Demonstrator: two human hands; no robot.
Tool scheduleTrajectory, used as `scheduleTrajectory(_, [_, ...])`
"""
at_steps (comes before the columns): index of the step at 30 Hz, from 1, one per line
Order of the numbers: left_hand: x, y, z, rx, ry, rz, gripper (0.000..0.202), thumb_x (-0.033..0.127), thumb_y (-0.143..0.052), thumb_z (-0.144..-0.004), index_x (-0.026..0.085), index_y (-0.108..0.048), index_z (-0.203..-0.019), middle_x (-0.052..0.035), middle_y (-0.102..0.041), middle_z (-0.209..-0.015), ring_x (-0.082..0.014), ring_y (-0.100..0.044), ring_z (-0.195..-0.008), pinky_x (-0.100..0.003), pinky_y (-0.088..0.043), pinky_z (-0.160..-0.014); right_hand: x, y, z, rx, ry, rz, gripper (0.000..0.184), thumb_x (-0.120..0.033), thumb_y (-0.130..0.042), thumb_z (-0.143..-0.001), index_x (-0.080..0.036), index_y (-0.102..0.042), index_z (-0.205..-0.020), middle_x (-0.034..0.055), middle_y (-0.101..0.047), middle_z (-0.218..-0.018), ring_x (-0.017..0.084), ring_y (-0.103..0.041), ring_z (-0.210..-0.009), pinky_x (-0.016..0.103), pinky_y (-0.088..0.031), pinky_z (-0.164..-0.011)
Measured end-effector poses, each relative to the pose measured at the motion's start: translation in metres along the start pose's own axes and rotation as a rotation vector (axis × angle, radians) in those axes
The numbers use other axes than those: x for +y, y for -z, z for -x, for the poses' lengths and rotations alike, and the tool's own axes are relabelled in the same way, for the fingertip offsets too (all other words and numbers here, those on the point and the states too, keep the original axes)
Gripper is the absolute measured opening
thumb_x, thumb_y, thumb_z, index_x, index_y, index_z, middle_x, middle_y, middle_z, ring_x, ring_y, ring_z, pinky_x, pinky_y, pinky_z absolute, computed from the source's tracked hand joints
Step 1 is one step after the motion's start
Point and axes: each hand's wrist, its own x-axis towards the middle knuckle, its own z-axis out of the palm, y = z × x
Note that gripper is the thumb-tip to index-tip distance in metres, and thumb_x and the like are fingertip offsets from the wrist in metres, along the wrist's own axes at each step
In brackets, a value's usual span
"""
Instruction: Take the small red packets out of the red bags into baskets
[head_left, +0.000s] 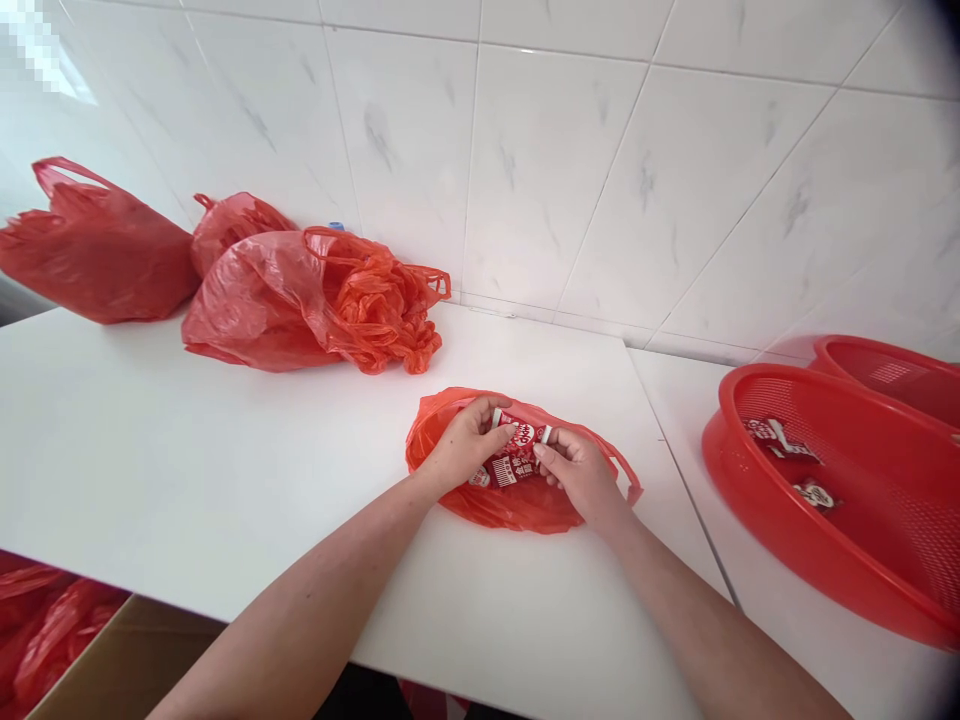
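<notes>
Bare forearms (300, 620) cross the white tabletop (187, 470). Left hand (465, 447) and right hand (581, 475) pinch a red-and-white packet (517, 450), fingers (546, 456) closed, over a red plastic bag (517, 512).

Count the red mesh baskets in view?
2. The nearer red mesh basket sits on the white counter at right; the farther red mesh basket sits just behind it, cut off by the picture's edge. More could be out of frame.

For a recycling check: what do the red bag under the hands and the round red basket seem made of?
The red bag looks like thin, glossy plastic film, creased and slightly see-through. The round red basket looks like rigid moulded plastic, with a smooth rim and fine mesh; its exact plastic can't be told.
</notes>
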Motion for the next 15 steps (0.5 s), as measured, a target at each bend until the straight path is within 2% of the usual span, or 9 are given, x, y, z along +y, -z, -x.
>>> scheduleTrajectory(5, [0.0001, 0.0025, -0.0008, -0.067, 0.026, -0.018, 0.022, 0.037, -0.056, -0.081, 0.016, -0.057, -0.087, -0.0001, -0.058, -0.075, -0.0119, -0.054, -0.065, -0.025, -0.045, -0.059, 0.0010, 0.0009, -0.0009, -0.014, 0.021, 0.013, 0.026, -0.042, -0.056, -0.079, -0.020, -0.049, -0.067, -0.0029, -0.054, -0.060, 0.013, -0.049, -0.055, 0.027, -0.041, -0.056])
scheduleTrajectory(15, [0.0030, 0.0053, -0.0020, -0.039, -0.033, -0.044, 0.016, 0.030, -0.057, -0.079, 0.016, -0.052, -0.073, 0.0040, -0.050, -0.063, -0.0082, -0.046, -0.057, -0.021, -0.039, -0.054, -0.0014, -0.0001, 0.0016, -0.075, 0.026, -0.028, 0.023, -0.042, -0.055, -0.081, -0.021, -0.051, -0.072, -0.0036, -0.050, -0.059, 0.012, -0.046, -0.055, 0.025, -0.039, -0.054])
